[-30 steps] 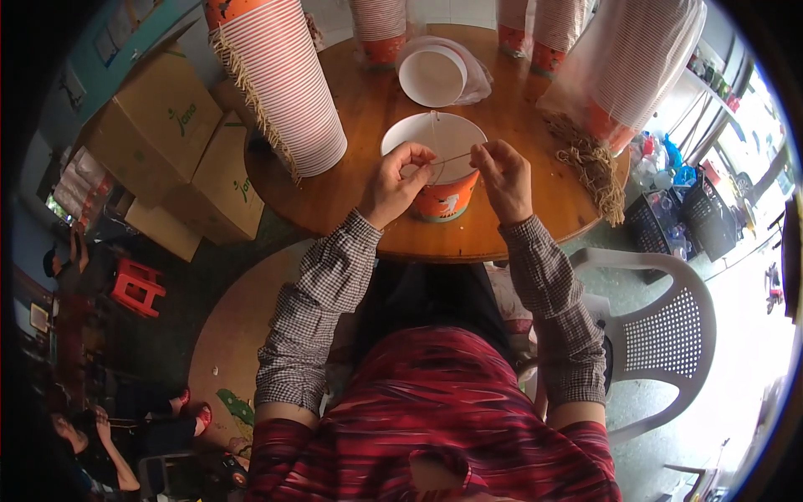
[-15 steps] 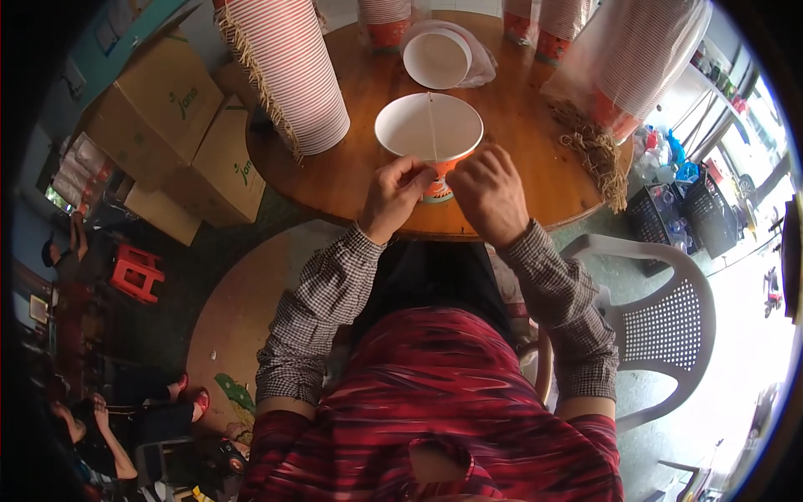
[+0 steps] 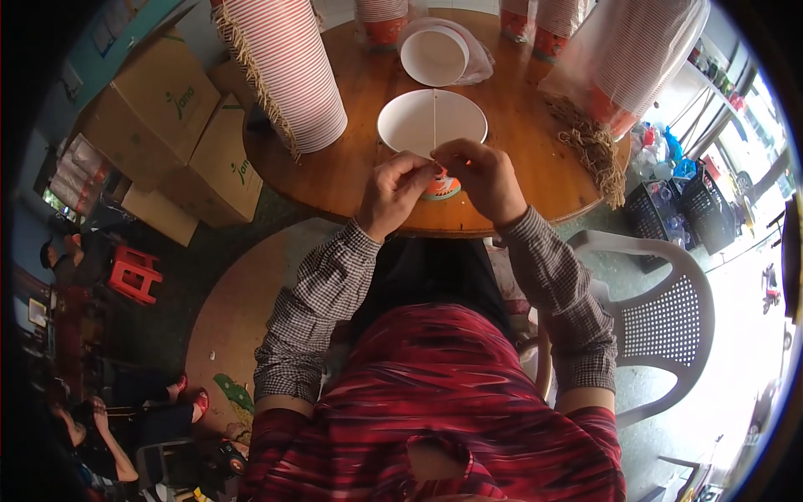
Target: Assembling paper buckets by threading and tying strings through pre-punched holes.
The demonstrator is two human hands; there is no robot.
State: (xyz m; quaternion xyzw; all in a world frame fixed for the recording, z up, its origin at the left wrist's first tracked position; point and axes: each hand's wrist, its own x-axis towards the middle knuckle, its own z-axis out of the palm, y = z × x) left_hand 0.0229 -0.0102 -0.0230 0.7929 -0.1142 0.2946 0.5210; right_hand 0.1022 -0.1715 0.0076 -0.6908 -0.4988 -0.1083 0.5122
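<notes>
A large paper cup [image 3: 406, 125] with a white inside and an orange printed outside stands at the table's near edge. A thin string [image 3: 434, 113] runs across its mouth from the far rim to the near rim. My left hand [image 3: 391, 194] is closed in a pinch at the near rim, on the string's near end. My right hand [image 3: 492, 182] bends in from the other side, thumb and forefinger meeting the left fingertips at the string. The fingers hide the string's end and part of the cup's front.
On the round wooden table [image 3: 368, 188], a tall cup stack [image 3: 293, 75] leans at left with strings on it. Bagged cup stacks [image 3: 631, 67] and a string bundle [image 3: 585, 142] are at right. Behind my cup lies another white cup [image 3: 433, 57]. A plastic chair [image 3: 661, 326] stands at right.
My right hand has uncurled somewhat and its fingertips have come left to the left hand's at the near rim. The string across the mouth now runs straighter. My left hand stays almost in place.
</notes>
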